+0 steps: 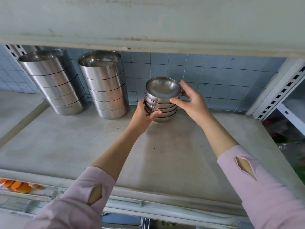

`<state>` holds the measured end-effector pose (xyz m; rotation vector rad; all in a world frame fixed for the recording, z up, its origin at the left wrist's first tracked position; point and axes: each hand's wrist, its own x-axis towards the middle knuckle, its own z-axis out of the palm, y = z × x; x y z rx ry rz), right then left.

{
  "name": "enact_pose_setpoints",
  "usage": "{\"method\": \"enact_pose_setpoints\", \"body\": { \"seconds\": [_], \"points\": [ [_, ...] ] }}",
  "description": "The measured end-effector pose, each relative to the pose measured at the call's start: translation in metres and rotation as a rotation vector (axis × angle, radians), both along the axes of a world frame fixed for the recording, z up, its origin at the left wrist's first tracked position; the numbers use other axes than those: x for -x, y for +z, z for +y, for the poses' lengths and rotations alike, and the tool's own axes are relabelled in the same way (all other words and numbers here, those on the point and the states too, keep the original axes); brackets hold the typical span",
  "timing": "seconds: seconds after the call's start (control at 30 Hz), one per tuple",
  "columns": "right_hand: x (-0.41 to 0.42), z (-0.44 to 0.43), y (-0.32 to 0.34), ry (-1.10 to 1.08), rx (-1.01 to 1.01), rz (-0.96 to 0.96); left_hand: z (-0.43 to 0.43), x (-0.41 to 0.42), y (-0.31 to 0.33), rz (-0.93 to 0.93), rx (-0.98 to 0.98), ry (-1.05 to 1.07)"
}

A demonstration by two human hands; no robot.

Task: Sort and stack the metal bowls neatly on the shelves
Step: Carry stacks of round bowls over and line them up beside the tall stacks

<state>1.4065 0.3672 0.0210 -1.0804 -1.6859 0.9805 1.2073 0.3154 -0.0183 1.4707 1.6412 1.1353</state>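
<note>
On the white shelf [82,146], the small bowl stack [160,103] is clasped by both hands (left hand [145,113], right hand [192,103]); it is best lowered level, rims aligned.

Silver bowls [162,100], pale-blue tiles [214,76], pink sleeves [267,187].

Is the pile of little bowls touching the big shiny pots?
No, the small bowl stack stands apart, with bare shelf between it and the nearer stack of big pots.

L hand [142,115] fingers mostly hidden behind bowl stack [165,108].
</note>
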Motion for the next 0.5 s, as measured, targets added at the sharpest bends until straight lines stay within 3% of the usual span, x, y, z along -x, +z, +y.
{"method": "enact_pose_setpoints", "body": {
  "seconds": [0.13, 0.2, 0.3, 0.5],
  "points": [
    [0.001, -0.024, 0.015, -0.056, 0.023, -0.049, -0.016, 0.003, 0.013, 0.081, 0.07, -0.044],
    [0.005, -0.048, 0.021, -0.137, -0.07, -0.081, -0.04, 0.008, 0.023, 0.135, 0.084, 0.0],
    [0.025, -0.095, 0.021, -0.201, -0.309, -0.148, -0.096, 0.037, 0.033, 0.239, -0.065, 0.039],
    [0.137, -0.169, 0.011, 0.038, -0.537, -0.381, -0.242, 0.158, 0.05, 0.587, -0.057, 0.165]
  ]
}}
